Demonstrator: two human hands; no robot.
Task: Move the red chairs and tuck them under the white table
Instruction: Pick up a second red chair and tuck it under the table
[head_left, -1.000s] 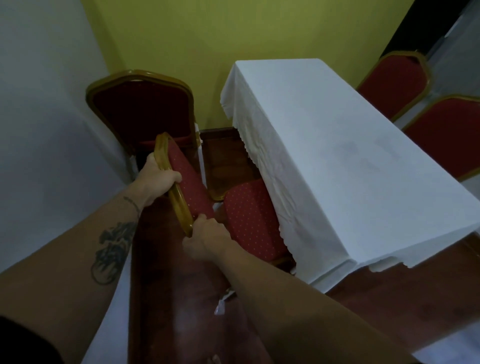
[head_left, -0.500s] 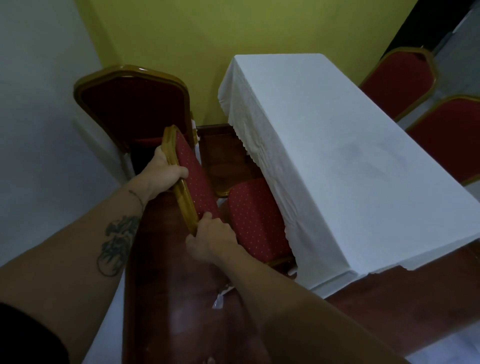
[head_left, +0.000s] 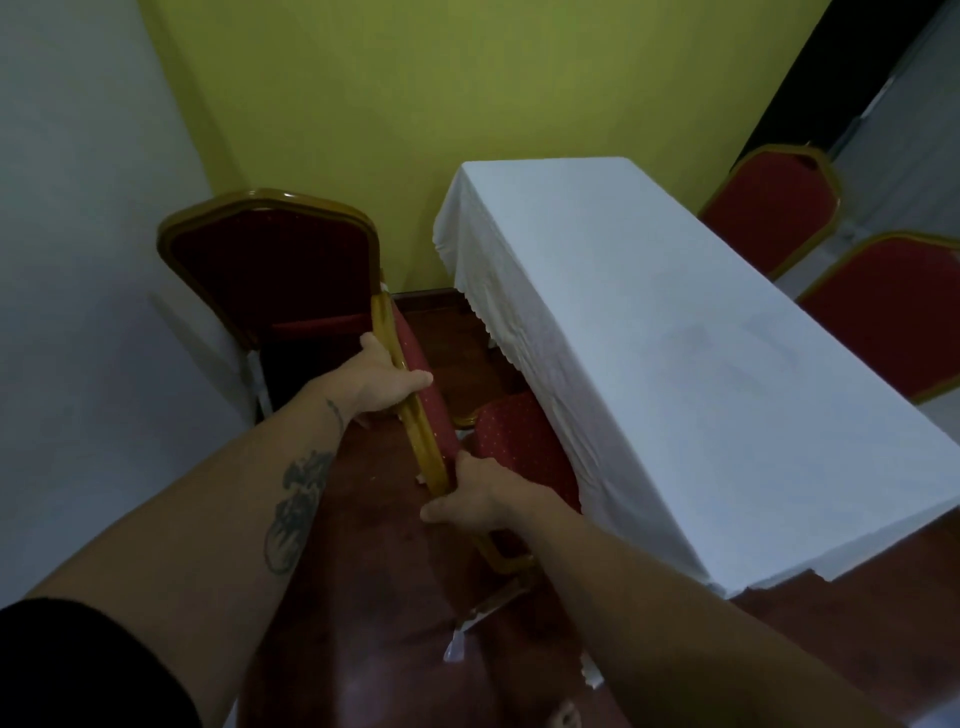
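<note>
Partly under tablecloth (head_left: 675, 364), chair seat (head_left: 519, 447) hidden; both hands' grip closed on backrest (head_left: 410, 410)

We extend both forearms forward. Our left hand (head_left: 382, 382) is wrapped closed, thumb on top; its forearm is tattooed, with a dark sleeve at the elbow. Our right hand (head_left: 480, 496), lower and nearer, is also clenched, forearm bare.
</note>
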